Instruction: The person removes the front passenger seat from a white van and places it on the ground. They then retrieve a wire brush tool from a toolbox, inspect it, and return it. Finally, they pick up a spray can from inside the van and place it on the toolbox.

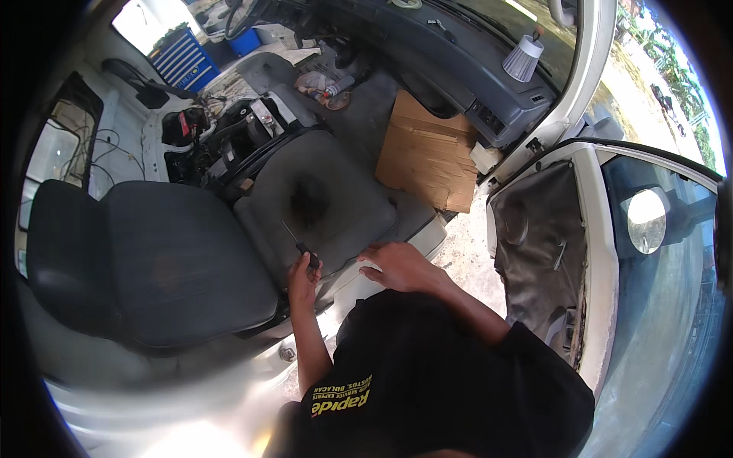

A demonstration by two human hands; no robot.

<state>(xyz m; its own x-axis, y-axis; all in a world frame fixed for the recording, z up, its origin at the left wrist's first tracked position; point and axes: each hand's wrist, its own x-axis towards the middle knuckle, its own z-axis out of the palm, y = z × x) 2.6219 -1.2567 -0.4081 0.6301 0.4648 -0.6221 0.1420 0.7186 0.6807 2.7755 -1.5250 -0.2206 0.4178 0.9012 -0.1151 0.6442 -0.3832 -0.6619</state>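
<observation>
My left hand (303,276) is closed around the dark handle of a screwdriver (305,250). Its thin shaft points up and left, over the front passenger area's grey seat cushion (267,195). A dark stain (309,200) marks the middle of that cushion. To the right, my right hand (402,267) is held palm down by the cushion's near edge, fingers stretched out and apart, with nothing in it. Whether its fingertips touch the edge I cannot tell. The dark seat backrest (183,267) lies to the left of my left hand.
An uncovered engine bay (229,141) lies beyond the seat. Cardboard (427,153) covers the footwell at the right. The open door (542,244) stands at my right. A white pleated filter (523,59) rests on the dashboard. A blue tool chest (185,61) stands outside, far left.
</observation>
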